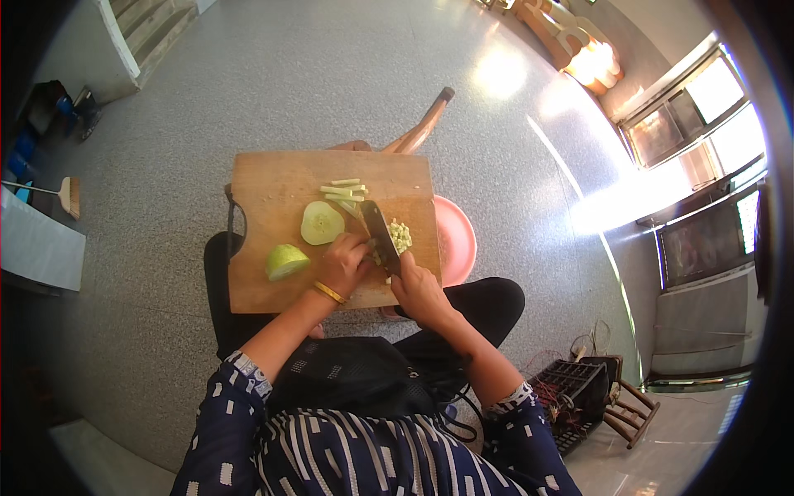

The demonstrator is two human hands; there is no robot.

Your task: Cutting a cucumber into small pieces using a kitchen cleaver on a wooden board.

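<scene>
On the wooden cutting board (273,186), my right hand (422,294) grips the handle of a dark-bladed kitchen knife (380,234). My left hand (344,260), with a yellow band at the wrist, is curled against the blade's left side. Its fingers press down pale green sticks, mostly hidden beneath them. Small diced pieces (401,236) lie just right of the blade. Several cut sticks (344,191) are heaped beyond the knife tip. A thick round slice (322,223) of a pale green gourd-like vegetable lies cut face up left of the knife. Nearer me rests a green-skinned end piece (286,262).
A pink plastic basin (456,239) is partly under the board's right edge. A curved wooden leg (425,124) juts out beyond the board. My bent knees flank it. A black plastic crate (570,397) with wires stands lower right, and a broom (70,197) lies far left.
</scene>
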